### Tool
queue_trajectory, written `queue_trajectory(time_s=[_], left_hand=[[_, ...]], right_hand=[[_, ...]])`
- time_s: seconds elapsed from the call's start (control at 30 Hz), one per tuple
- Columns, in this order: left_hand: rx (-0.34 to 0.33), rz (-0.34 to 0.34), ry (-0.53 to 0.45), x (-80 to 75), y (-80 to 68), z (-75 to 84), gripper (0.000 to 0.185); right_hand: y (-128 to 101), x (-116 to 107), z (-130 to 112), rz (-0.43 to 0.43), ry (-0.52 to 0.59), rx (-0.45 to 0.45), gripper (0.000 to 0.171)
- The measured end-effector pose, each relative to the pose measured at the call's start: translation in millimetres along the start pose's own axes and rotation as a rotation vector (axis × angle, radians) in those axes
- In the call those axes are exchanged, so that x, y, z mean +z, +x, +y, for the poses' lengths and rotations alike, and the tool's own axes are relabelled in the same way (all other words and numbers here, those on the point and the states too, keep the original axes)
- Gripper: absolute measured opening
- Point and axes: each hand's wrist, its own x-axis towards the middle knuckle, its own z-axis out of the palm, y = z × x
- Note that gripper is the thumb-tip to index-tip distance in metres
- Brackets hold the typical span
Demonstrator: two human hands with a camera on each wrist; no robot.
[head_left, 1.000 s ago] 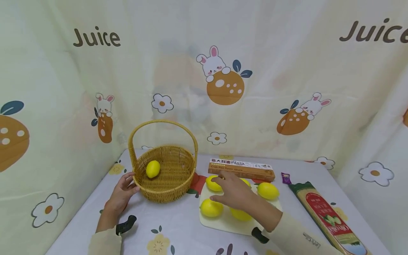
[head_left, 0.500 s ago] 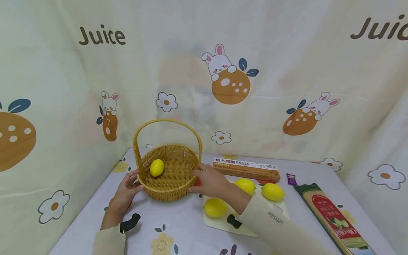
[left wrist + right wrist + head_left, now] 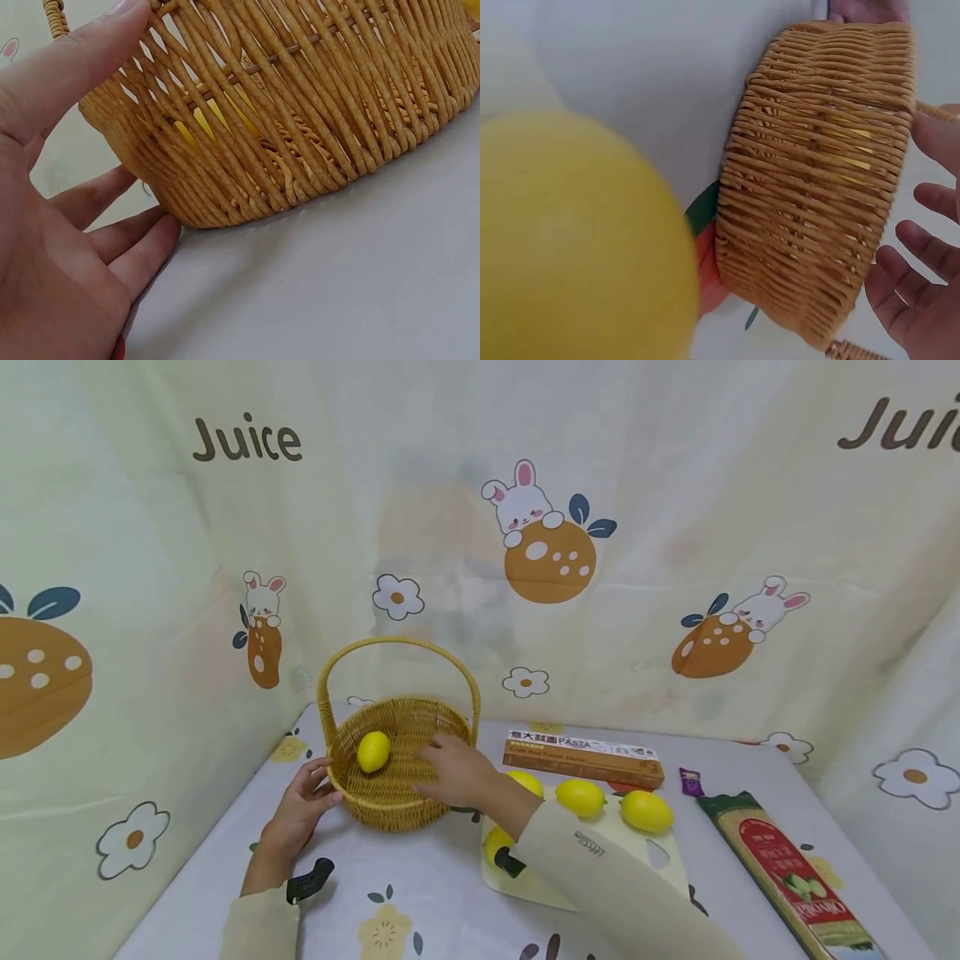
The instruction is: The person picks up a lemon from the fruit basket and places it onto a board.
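The right hand [image 3: 457, 770] reaches over the near rim of the wicker basket [image 3: 390, 793], its fingers [image 3: 930, 251] spread and empty. The left hand [image 3: 300, 810] rests against the basket's outer wall, fingers [image 3: 142, 251] straight, thumb up at the rim. One lemon [image 3: 373, 751] lies inside (left of the right hand). Three more lemons [image 3: 579, 797] sit on a cutting board [image 3: 667, 860] on the desk [image 3: 435, 893], beside a pasta box [image 3: 583, 757].

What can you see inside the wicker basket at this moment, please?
One lemon lies on the basket floor, towards its left side. The right hand reaches in over the right rim and covers that part of the floor, so anything beneath it cannot be seen.
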Motion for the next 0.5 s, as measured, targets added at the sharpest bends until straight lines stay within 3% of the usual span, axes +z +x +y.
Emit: queue_trajectory(time_s=[0.37, 0.5], left_hand=[[-0.006, 0.011, -0.003, 1.2, 1.8, -0.6, 0.063], [-0.020, -0.024, -0.009, 5.8, 0.2, -2.1, 0.065]], right_hand=[[38.3, 21.2, -12.1, -0.112, -0.073, 0.051, 0.057], [46.8, 29.6, -17.0, -0.148, -0.109, 0.094, 0.057]])
